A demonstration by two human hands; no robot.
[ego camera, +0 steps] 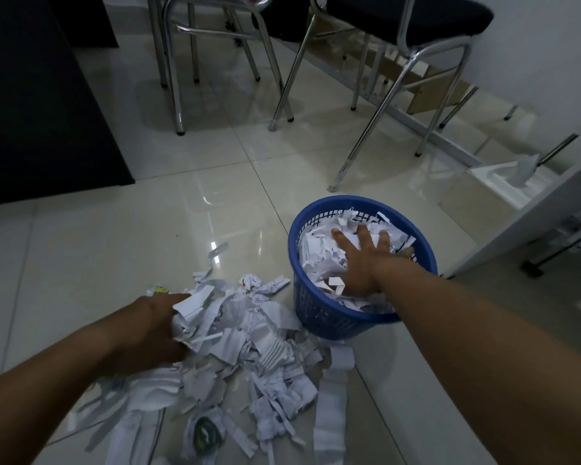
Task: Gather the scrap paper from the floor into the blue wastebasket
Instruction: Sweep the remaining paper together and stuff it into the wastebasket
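Observation:
A blue wastebasket (319, 317) of plastic mesh stands on the floor at centre right, heaped with torn white paper. My right hand (361, 260) lies flat on that paper inside it, fingers spread, holding nothing. A wide pile of scrap paper (259, 347), strips and crumpled bits, covers the tiles to the left of and in front of the basket. My left hand (155, 330) is at the pile's left edge, its fingers closed around a bunch of scraps (192, 310). A few loose strips (217, 251) lie farther out on the floor.
Chrome chair legs (175, 78) stand behind, and another chair's leg (359, 142) comes down just behind the basket. Dark furniture (31, 112) fills the far left. A white cabinet panel (524, 223) and a tissue box (503, 182) sit at the right.

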